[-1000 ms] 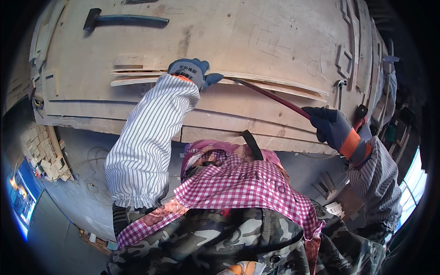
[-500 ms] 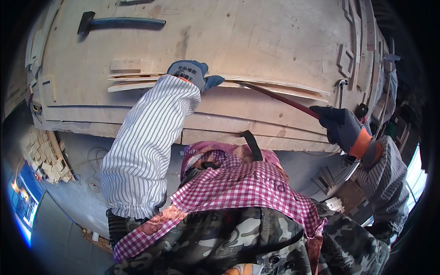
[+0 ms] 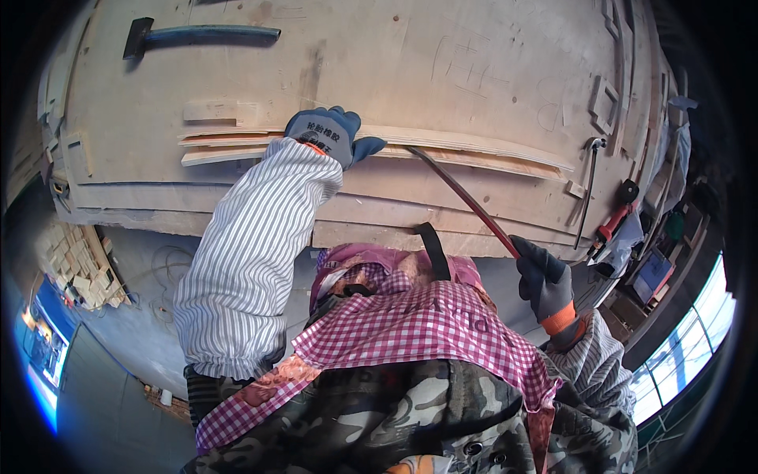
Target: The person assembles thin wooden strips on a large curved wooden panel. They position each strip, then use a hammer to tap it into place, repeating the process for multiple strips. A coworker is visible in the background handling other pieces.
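Long thin wooden strips (image 3: 489, 152) lie one against another across the bench, with a narrow gap showing between them in places. My left hand (image 3: 325, 136), in a grey-blue glove, is closed over them left of the middle, fingers on the far side and thumb toward me. A dark red pry bar (image 3: 470, 199) slants from the strips down to the right, its flat tip at their near edge. Whether the tip sits between two strips or under them I cannot tell. My right hand (image 3: 545, 276), gloved too, is wrapped round the bar's lower end, off the bench's front edge.
A blue-handled hammer (image 3: 209, 34) lies at the back left of the wooden bench (image 3: 379, 79). Behind the strips' left end is a small wood piece (image 3: 209, 112). A metal rod (image 3: 586, 189) and a red power tool (image 3: 612, 223) are at the right.
My right hand has swung left and toward me with the pry bar, which now stands steeper. My left hand stays on the strips.
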{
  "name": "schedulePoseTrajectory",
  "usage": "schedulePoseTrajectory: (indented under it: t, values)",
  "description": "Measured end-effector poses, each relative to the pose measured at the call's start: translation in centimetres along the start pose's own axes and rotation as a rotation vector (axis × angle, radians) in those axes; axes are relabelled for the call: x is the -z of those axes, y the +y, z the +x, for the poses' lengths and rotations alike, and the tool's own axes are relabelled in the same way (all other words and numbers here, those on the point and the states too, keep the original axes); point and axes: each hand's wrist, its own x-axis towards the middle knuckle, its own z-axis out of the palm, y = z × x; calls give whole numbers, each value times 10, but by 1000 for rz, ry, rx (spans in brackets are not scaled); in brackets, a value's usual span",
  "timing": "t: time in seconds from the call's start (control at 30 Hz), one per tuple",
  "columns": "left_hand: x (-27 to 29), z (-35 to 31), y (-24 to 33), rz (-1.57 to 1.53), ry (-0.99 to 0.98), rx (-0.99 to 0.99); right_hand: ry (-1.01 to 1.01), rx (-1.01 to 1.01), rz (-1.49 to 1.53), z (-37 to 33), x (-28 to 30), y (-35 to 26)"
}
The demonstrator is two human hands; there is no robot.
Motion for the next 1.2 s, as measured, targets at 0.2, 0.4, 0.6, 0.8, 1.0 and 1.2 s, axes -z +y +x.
schedulePoseTrajectory:
  t: [0.2,0.4,0.6,0.8,1.0,1.2]
  values:
    - [-6,-1,-4,1,33,-1,85,-51,19,-8,-39,11]
    - [-28,12,-17,-26,273,-13,-168,-236,-31,15,-17,-29]
    - [-133,-6,20,-572,1400,102,-328,-275,-89,23,-10,-23]
    - [-171,31,39,-2232,951,313,-260,-195,-84,23,-18,-23]
    - [-123,53,18,-2465,526,312,-227,-122,-187,32,-5,-56]
    - [-103,55,28,-2569,642,394,-161,-43,-546,60,16,-101]
